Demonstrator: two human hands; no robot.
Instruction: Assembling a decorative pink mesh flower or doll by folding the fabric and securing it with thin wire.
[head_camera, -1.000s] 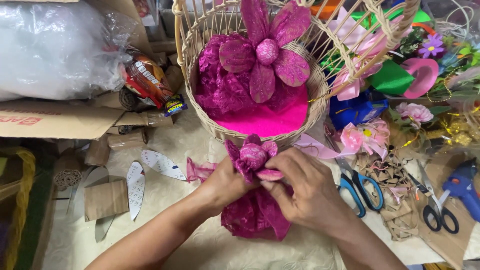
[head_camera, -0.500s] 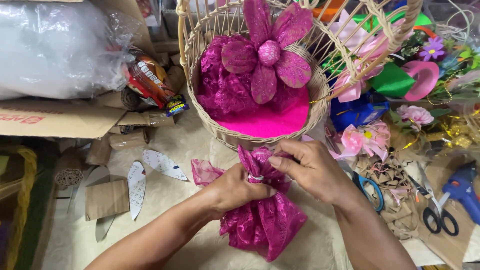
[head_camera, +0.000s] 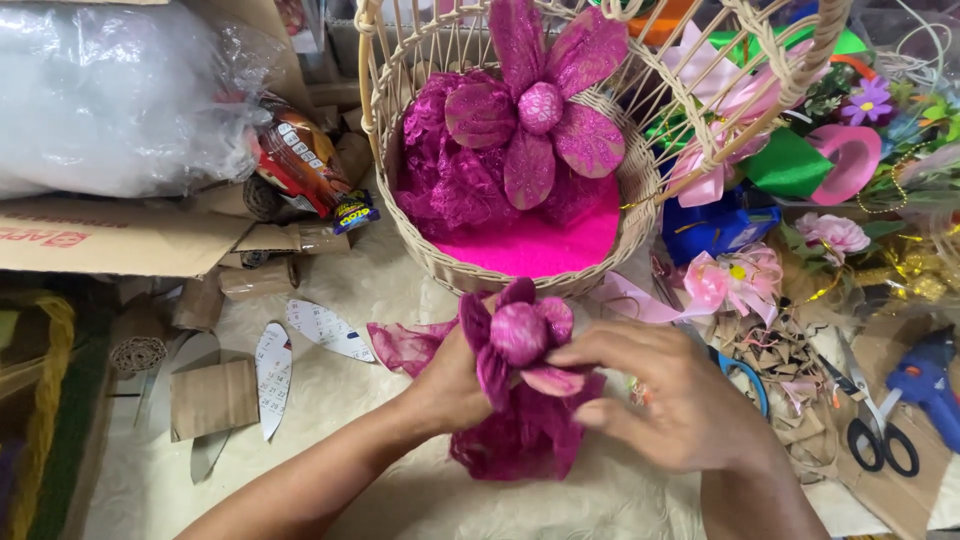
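- Near the front edge of the cream table (head_camera: 330, 300): magenta fabric flower (head_camera: 520, 335), face up, lace tail trailing toward the edge.
- Left hand (head_camera: 455, 380) clenched around its base; right hand (head_camera: 670, 400) pinches a petal.
- Wicker basket (head_camera: 420, 250) just behind; scissors (head_camera: 870, 430) right.

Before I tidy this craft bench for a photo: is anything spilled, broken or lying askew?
Nothing looks spilled or broken. The left hand and right hand hold a magenta fabric flower. Cardboard scraps lie loose beside the wicker basket.
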